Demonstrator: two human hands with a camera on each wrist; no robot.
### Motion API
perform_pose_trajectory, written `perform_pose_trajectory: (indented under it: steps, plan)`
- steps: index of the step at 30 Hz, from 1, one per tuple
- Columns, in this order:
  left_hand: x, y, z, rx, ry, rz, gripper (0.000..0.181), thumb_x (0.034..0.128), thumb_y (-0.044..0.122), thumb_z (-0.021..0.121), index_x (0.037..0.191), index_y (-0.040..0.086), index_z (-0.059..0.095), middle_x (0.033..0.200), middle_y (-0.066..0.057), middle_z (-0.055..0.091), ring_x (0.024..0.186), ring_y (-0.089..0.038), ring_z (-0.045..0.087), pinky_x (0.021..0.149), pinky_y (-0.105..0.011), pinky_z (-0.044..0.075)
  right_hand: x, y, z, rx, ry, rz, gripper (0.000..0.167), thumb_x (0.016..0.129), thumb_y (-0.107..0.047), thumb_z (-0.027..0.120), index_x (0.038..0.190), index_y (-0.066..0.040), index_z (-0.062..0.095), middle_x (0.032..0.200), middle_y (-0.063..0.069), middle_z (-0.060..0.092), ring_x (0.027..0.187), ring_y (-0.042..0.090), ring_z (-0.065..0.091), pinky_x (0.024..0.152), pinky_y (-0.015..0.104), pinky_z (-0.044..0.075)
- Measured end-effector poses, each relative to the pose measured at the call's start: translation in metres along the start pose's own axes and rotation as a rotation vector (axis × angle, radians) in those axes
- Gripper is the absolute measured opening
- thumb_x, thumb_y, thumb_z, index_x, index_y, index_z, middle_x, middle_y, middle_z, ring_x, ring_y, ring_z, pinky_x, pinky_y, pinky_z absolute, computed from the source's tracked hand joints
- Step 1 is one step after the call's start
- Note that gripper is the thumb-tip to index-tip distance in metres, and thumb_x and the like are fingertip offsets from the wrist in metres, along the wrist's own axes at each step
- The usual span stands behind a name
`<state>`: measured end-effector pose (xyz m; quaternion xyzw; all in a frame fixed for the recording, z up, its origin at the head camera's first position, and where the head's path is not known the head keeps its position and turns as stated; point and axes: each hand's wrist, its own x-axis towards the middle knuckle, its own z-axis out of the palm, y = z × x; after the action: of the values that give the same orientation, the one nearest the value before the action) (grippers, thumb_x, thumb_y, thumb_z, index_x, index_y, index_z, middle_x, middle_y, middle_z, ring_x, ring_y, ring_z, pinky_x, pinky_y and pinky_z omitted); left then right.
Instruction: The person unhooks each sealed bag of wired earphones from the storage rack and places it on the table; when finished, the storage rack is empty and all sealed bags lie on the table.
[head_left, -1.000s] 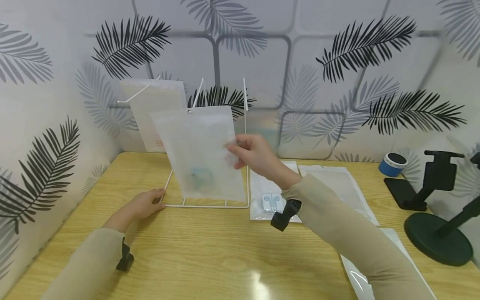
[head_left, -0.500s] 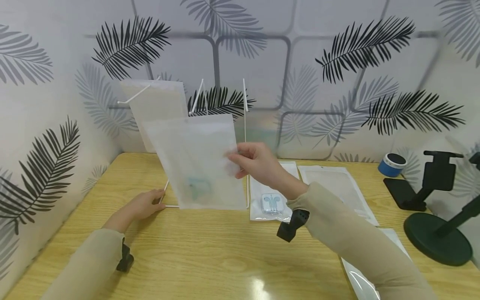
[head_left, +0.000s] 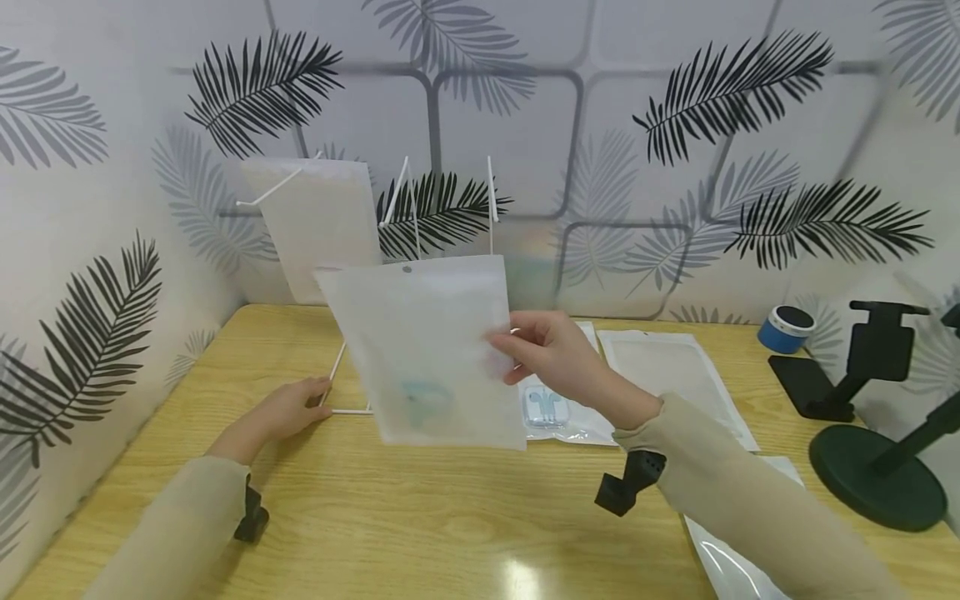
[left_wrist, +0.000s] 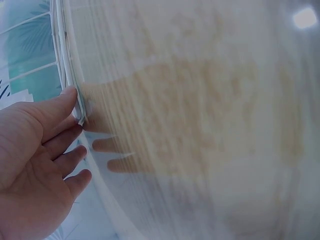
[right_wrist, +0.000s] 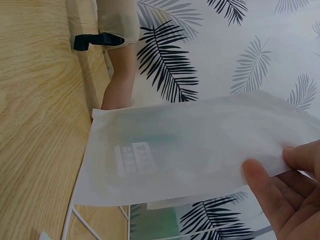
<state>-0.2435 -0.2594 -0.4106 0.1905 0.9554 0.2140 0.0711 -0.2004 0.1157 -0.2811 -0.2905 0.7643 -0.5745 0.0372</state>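
Observation:
Between thumb and fingers my right hand pinches the right edge of a translucent white pouch. A blue-green item shows faintly inside it, and a small hole sits near its top edge. In the right wrist view, the pouch carries pale printed characters. The pouch is in front of a white wire rack and below its middle hook, apart from it. At the rack's front left corner my left hand pinches the base wire. The left wrist view shows the thumb and forefinger of this hand at that wire.
Another white pouch hangs on the rack's left hook. To the right lie a pouch with earphones, a second pouch and a third under the right forearm. Farther right are a blue speaker and a black stand.
My right hand has brought the pouch off the middle hook's tip, down, rightward and toward me. The left hand has stayed on the rack's corner.

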Motion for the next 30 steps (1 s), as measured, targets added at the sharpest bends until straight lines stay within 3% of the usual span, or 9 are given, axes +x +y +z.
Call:
perform_pose_trajectory:
  steps: [4, 11, 18, 30]
  plan:
    - [0.000, 0.000, 0.000, 0.003, -0.006, 0.001, 0.053, 0.0915, 0.015, 0.057, 0.131, -0.015, 0.039, 0.134, -0.033, 0.035, 0.122, -0.049, 0.032, 0.100, -0.056, 0.027, -0.013, 0.003, -0.007, 0.011, -0.001, 0.011, 0.011, 0.091, -0.004, 0.057, 0.089, 0.005, 0.063, 0.074, 0.014, 0.065, 0.062, 0.025, 0.065, 0.062, 0.038, 0.056]
    - [0.000, 0.002, -0.002, -0.003, -0.031, -0.030, 0.054, 0.0926, 0.016, 0.056, 0.133, -0.014, 0.036, 0.136, -0.033, 0.033, 0.124, -0.048, 0.030, 0.101, -0.056, 0.027, -0.034, 0.007, -0.019, -0.039, 0.012, 0.053, 0.023, 0.092, -0.005, 0.056, 0.071, 0.003, 0.053, 0.098, 0.018, 0.067, 0.063, 0.024, 0.066, 0.065, 0.037, 0.056]
    - [0.000, 0.003, -0.001, -0.003, -0.035, -0.039, 0.054, 0.0928, 0.016, 0.056, 0.133, -0.014, 0.036, 0.136, -0.032, 0.033, 0.124, -0.048, 0.030, 0.101, -0.056, 0.027, -0.054, 0.013, -0.025, -0.029, 0.016, 0.084, 0.016, 0.092, -0.005, 0.056, 0.095, 0.009, 0.063, 0.076, 0.016, 0.066, 0.062, 0.023, 0.066, 0.064, 0.037, 0.056]
    - [0.001, 0.001, -0.001, 0.002, -0.042, -0.038, 0.053, 0.0931, 0.016, 0.055, 0.133, -0.014, 0.037, 0.136, -0.032, 0.033, 0.124, -0.048, 0.030, 0.101, -0.056, 0.026, -0.085, 0.015, -0.032, 0.018, -0.065, 0.035, 0.026, 0.092, -0.004, 0.055, 0.069, 0.007, 0.051, 0.059, 0.011, 0.056, 0.060, 0.023, 0.066, 0.062, 0.039, 0.055]
